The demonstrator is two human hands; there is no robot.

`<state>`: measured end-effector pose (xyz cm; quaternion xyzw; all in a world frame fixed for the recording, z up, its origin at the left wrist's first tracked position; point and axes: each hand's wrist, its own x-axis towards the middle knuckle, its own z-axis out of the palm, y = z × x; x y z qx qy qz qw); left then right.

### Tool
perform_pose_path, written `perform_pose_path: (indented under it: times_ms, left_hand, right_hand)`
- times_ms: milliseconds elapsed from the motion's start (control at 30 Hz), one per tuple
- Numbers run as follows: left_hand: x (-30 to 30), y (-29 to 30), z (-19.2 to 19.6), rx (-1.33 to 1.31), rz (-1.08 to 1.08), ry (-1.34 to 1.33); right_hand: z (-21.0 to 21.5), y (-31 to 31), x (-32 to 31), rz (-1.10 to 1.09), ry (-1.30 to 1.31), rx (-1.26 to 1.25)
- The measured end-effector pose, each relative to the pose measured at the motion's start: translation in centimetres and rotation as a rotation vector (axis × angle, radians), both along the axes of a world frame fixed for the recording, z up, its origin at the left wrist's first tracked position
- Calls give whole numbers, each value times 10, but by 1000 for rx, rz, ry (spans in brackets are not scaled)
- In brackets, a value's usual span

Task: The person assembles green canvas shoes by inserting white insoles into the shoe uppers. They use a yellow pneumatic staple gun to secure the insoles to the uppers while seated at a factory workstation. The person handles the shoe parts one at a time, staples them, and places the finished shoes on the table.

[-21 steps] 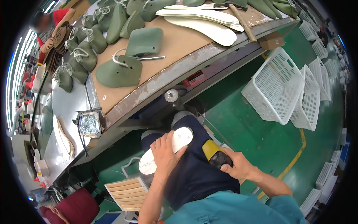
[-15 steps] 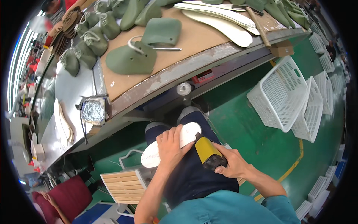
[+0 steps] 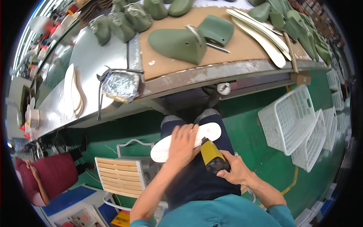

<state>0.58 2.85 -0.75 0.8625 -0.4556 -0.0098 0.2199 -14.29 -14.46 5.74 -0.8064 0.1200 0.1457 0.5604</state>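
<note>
Across my thighs lies a white insole (image 3: 210, 132), long and flat, with faint markings on it. My left hand (image 3: 183, 142) grips it around the middle, fingers over its upper face; the thumb is mostly hidden. In my right hand (image 3: 236, 168) is a yellow-and-black hand tool (image 3: 211, 153), blocky in shape, whose exact kind I cannot make out. Its narrow black tip is close to the insole's near edge; whether they touch is unclear. Beyond my knees, green shoe lasts (image 3: 176, 45) lie on the brown board (image 3: 159, 70) of the workbench.
On the bench are more white insoles (image 3: 261, 38), a wooden-handled hammer (image 3: 290, 53), a thin metal rod (image 3: 218, 47) and a foil-covered block (image 3: 120, 85). White plastic crates (image 3: 287, 117) stand on the floor at right. A slatted chair (image 3: 119, 176) and a person in dark red (image 3: 49, 174) are at left.
My view has swung left, so the bench and crates sit farther right in the picture. The insole lies more level, and my left hand has shifted slightly right with it.
</note>
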Motion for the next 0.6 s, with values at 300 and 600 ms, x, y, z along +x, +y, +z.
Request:
perform_pose_path:
  times_ms: [300,600]
  left_hand:
    - [-14,116,-6,-172,104,327]
    - [-17,120,-12,-405,111,492]
  right_hand:
    - [-2,48,45,276,31,95]
    - [-6,61,43,349,9,60]
